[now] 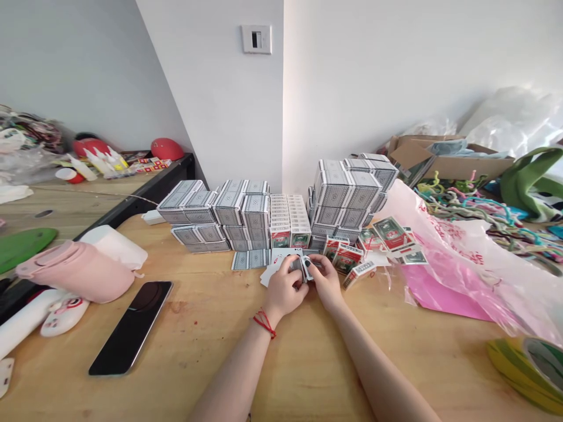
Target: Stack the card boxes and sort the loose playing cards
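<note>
My left hand [287,288], with a red string bracelet at the wrist, has its fingers curled around a small stack of playing cards [297,265]. From the other side my right hand [326,282] pinches the same cards with thumb and fingers. My fingers partly hide the stack. Loose face-up cards [266,275] lie under and beside the left hand, and a row of face-down cards [250,259] is just beyond. Close to the right hand stand red-and-green card boxes [347,257], one of them tilted [359,273].
Behind my hands rise stacked blocks of grey-backed cards [343,190] and two rows of card boxes [289,215]. A phone [131,328] and pink tumbler [83,271] lie left. Pink plastic wrapping [444,275], yellow tape [523,366] and a cardboard box [466,166] are right.
</note>
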Tool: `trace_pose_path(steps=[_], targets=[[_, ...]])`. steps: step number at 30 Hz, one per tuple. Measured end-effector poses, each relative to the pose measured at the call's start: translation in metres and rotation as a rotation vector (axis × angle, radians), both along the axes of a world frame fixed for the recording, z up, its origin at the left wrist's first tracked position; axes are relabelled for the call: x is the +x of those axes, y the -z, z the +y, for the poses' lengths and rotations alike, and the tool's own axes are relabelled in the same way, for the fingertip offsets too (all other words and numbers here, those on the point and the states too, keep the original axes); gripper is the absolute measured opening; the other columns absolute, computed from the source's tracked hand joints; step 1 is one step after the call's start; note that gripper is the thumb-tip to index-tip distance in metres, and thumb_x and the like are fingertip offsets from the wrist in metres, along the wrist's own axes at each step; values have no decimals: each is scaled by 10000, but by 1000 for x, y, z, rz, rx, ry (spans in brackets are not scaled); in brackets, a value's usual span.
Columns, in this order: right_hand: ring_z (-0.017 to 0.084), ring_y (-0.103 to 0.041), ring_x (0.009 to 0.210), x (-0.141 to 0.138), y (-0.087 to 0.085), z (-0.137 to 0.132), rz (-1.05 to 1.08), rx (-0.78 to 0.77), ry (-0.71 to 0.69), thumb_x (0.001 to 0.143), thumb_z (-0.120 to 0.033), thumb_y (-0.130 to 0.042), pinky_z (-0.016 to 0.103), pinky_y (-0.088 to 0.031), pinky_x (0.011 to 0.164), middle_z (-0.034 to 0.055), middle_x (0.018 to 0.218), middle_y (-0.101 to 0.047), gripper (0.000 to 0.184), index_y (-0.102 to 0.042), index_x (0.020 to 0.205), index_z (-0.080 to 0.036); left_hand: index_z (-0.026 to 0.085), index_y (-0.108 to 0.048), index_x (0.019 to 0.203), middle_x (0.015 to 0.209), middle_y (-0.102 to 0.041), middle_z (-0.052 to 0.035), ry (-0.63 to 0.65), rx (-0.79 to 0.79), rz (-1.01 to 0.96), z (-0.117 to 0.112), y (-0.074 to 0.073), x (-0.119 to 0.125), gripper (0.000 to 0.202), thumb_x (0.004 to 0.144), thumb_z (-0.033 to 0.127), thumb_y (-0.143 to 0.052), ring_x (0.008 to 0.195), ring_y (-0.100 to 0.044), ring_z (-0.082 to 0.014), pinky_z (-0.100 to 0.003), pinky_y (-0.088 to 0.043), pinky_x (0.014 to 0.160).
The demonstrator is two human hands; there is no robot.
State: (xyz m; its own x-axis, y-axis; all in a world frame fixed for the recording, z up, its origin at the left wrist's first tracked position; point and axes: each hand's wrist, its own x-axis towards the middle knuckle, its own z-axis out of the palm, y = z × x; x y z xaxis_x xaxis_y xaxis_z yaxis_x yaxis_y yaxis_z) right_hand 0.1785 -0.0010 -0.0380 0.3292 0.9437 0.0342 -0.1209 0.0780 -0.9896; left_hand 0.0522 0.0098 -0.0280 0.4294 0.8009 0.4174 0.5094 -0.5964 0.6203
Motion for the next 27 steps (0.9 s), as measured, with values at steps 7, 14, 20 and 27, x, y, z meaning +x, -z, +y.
trace_pose_path(steps=[7, 14, 20, 27], targets=[[183, -572, 714, 1, 0, 0, -33, -3, 40, 663, -405, -637, 296, -454, 638, 24, 796, -630, 278, -583, 858, -214, 158, -495, 535, 1163, -486, -43, -11, 25, 15, -1, 0, 0, 135, 654, 105, -530, 595, -497, -81, -274, -430, 566], [186, -573, 690, 2, 1, 0, -40, -5, 53, 665, -398, -633, 294, -448, 612, 20, 783, -637, 262, -597, 852, -218, 161, -516, 558, 1159, -488, -45, -24, 25, 34, -1, 1, 0, 112, 664, 136, -544, 585, -496, -80, -273, -428, 566], [175, -577, 695, 3, 0, 0, -50, 5, 50, 670, -392, -631, 292, -447, 627, 19, 808, -640, 255, -602, 855, -219, 160, -488, 545, 1171, -492, -32, -38, 33, 51, -1, 1, 1, 134, 661, 141, -552, 591, -507, -79, -266, -421, 579], [173, -572, 691, 4, 1, 0, -63, 11, 53, 682, -371, -626, 291, -453, 620, 23, 813, -634, 253, -597, 878, -215, 161, -492, 537, 1164, -504, -28, -34, 39, 58, -1, 1, 0, 130, 650, 136, -551, 573, -501, -76, -268, -424, 583]])
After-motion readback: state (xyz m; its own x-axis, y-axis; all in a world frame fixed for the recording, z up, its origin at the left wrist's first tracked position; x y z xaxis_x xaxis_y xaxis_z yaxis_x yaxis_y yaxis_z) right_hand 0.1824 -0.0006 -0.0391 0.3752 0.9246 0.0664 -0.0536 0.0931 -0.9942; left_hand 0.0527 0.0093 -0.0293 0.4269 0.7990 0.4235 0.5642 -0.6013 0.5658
